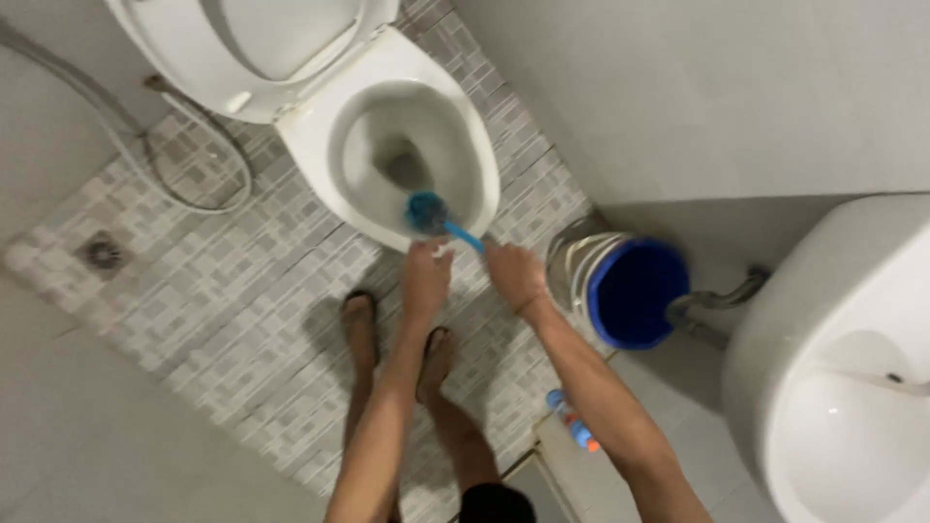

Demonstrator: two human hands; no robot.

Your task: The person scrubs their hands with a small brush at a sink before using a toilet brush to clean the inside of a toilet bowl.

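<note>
A white toilet stands ahead with its seat and lid raised. A blue toilet brush has its head down inside the bowl at the near rim, and its blue handle slants toward me. My right hand is closed around the handle's end. My left hand sits just beside it, fingers curled at the bowl's front edge, and whether it grips the handle is unclear. Both my feet, in sandals, stand on the tiled floor just below.
A blue bucket lies against the wall at the right, by a pipe. A white basin fills the lower right. A small bottle rests on a ledge. A spray hose and a floor drain lie at the left.
</note>
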